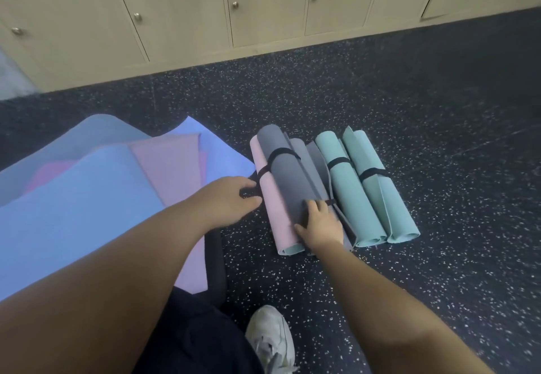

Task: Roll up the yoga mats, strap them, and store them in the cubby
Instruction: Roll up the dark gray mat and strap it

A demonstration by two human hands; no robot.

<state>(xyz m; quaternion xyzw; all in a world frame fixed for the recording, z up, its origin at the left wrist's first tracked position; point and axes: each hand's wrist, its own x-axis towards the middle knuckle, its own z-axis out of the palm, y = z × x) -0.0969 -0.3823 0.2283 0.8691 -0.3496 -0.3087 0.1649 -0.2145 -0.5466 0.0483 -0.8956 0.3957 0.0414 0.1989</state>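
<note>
Four rolls sit mid-floor, lockers well beyond. My left hand pinches a strap, right hand flat on the grey roll. Flat mats crowd the left side.

Pink roll, grey roll and two teal rolls wear black straps on a white-speckled black floor; blue and lilac flat mats at nine o'clock, beige cabinets at twelve.
</note>
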